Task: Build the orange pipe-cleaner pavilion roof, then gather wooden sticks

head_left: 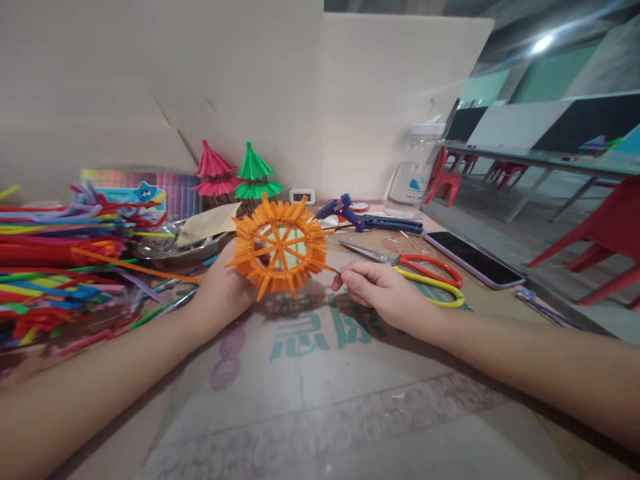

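Observation:
An orange pipe-cleaner wheel (278, 245), with a spoked centre and a fringe of short bristly points, is held up above the table. My left hand (230, 272) grips it from behind at its left side; most of those fingers are hidden by the wheel. At the wheel's right edge, my right hand (373, 288) is closed in a pinch on a thin dark wire (334, 269) that reaches to the orange fringe. Just beyond the right hand lie scissors (430, 273) with red and yellow handles.
Loose pipe cleaners (60, 267) pile up at left, near a metal bowl (165, 248) and a marker set (145, 190). Pink (215, 170) and green (257, 170) pipe-cleaner trees stand behind. A glue gun (340, 210), pliers (390, 223), bottle (413, 170) and phone (473, 259) are at right.

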`<state>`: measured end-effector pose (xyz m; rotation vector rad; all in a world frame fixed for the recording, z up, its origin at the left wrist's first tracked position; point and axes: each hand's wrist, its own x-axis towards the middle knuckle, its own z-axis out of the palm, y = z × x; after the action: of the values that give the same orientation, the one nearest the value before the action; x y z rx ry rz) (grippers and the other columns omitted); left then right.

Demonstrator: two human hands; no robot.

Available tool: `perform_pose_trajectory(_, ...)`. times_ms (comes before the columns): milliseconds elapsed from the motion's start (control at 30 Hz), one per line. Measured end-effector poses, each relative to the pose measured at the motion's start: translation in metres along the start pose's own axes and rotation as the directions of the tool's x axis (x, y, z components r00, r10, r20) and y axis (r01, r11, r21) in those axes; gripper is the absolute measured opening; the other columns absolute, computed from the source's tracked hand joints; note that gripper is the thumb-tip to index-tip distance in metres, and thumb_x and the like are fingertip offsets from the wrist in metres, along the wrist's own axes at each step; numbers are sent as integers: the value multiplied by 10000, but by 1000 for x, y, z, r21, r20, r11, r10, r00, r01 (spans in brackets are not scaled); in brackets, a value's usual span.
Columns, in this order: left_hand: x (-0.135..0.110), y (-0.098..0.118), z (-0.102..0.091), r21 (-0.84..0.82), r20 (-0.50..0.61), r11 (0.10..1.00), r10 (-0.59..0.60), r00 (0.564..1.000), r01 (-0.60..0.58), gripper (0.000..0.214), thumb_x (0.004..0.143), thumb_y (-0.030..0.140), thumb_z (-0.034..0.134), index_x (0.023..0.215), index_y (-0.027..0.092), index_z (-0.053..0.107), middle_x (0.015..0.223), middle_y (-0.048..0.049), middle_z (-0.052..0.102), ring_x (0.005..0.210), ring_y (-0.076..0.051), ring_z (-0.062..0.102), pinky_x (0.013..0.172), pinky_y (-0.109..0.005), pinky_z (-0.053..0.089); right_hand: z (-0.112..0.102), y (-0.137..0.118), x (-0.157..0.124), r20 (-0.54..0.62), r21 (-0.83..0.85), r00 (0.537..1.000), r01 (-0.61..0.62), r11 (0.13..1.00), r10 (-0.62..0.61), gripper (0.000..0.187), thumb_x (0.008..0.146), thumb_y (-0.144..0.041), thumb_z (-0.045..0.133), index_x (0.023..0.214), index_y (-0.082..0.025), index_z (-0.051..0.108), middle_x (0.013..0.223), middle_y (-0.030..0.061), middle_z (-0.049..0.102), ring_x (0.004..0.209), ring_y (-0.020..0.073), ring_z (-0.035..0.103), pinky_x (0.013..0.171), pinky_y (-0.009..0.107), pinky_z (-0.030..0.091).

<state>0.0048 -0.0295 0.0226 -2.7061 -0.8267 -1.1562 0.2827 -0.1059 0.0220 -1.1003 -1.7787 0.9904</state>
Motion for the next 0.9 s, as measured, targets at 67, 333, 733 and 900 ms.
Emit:
perform_pose_trajectory(67,1,1,0,30,-28,998,61,998,-61,219,1004,294,580,1137,253,749,1128,-56,795,1148,-248,719,1065,-424,599,0,0,0,-1,4,1000,-3,1000,3,357,963,-468,539,884,-169,718,575,-56,382,567,134,407,550,276,319)
perform_pose_trajectory(333,1,6,-6,86,12,996,27,1000,-28,239,1000,289,536,1032,222,763,1125,-96,799,1136,-286,713,1073,-477,583,0,-3,-1,-9,18,1000,-16,1000,16,363,977,-488,558,933,-169,726,580,-60,383,550,123,381,525,269,305)
perform_pose_trajectory(733,3,9,-6,54,18,998,24,1000,-25,265,1002,301,537,1110,249,774,1162,-87,807,1122,-276,725,1037,-451,601,-1,-3,0,-15,3,1000,-9,1000,9,350,947,-491,592,904,-172,731,608,-41,429,636,157,472,608,294,371)
perform_pose_trajectory(900,5,11,-7,60,24,997,54,998,-55,270,1008,317,525,1048,258,786,1080,-82,811,1086,-275,726,1035,-446,598,0,-1,0,-8,-2,1000,-23,1000,23,353,944,-501,587,905,-180,729,606,-45,417,605,147,434,592,294,342)
